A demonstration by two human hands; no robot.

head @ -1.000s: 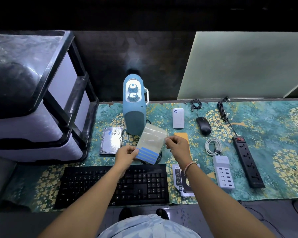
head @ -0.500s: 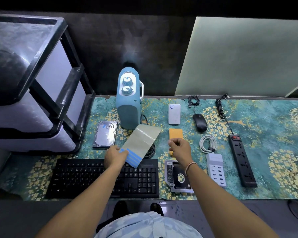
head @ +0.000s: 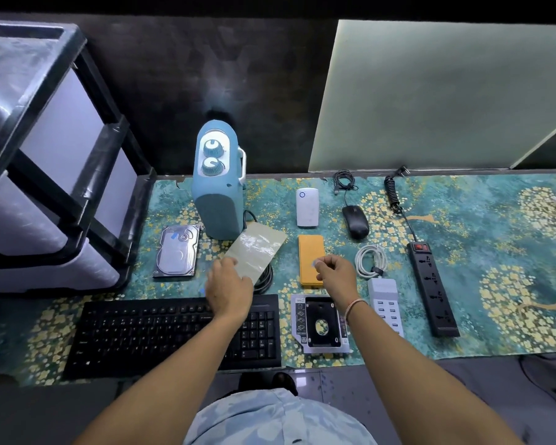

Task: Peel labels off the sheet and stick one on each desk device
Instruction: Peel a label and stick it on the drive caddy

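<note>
- Black-framed shelving unit with pale translucent panels (head: 45,175): stands at the desk's left end, over its far-left corner.
- Teal desk mat with yellow blossom print (head: 495,220): covers the desk from left edge to right edge.
- Black full-size keyboard (head: 142,335): along the near edge, left of centre.
- Bare silver hard drive (head: 176,252): flat, beyond the keyboard's left half, with a small blue label on its top.
- Blue upright device with two round knobs (head: 218,191): stands at the far edge, just right of the hard drive.
- Left hand (head: 229,287): above the keyboard's far edge; fingers curled, gripping the near end of the label sheet.
- Glossy, mostly bare backing sheet of labels (head: 256,250): held tilted, its far end toward the blue device; blue labels hidden behind the hand.
- White rounded plug-in unit (head: 307,207): near the far edge, centre.
- Orange rectangular power bank (head: 310,256): flat, mid-desk.
- Right hand (head: 334,273): over the power bank's near right part; thumb and forefinger pinch a small pale peeled label (head: 315,262).
- Drive caddy in silver frame (head: 320,324): near edge, right of the keyboard.
- Black mouse (head: 355,221), coiled white cable (head: 371,261), white multi-port charger (head: 385,300): right of centre.
- Black power strip (head: 432,289): further right, running far to near.
</note>
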